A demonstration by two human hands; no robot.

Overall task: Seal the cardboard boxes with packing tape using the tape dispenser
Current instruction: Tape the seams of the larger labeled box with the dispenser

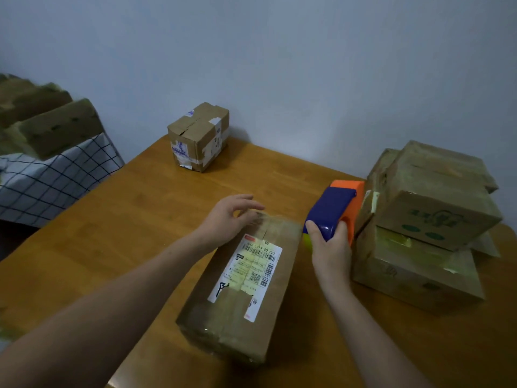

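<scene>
Two bare forearms reach in from the bottom edge over a wooden table where a person is taping parcels.

A stack of cardboard boxes fills the table's right side, with pale yellowish strips showing on some faces; whether their seams are fully closed cannot be told. More boxes, blurred, sit on a checked cloth at the far left.

At centre lies the long cardboard box, running lengthways away from the camera, flaps down. Glossy tape appears to cover its near end and to run up the middle seam under or over the shipping label. The far end looks less finished, so this box seems partly sealed, with the last stretch to do.

A small box by the wall, its top seam split and scraps of old tape on its sides, looks unsealed.

The tape dispenser, blue and orange, is held between the long box and the stack, just beside the box's far right corner. The right hand has its fingers wrapped round the blue handle. The left hand rests at the box's far end, fingers loose, slightly apart and gripping nothing.
</scene>
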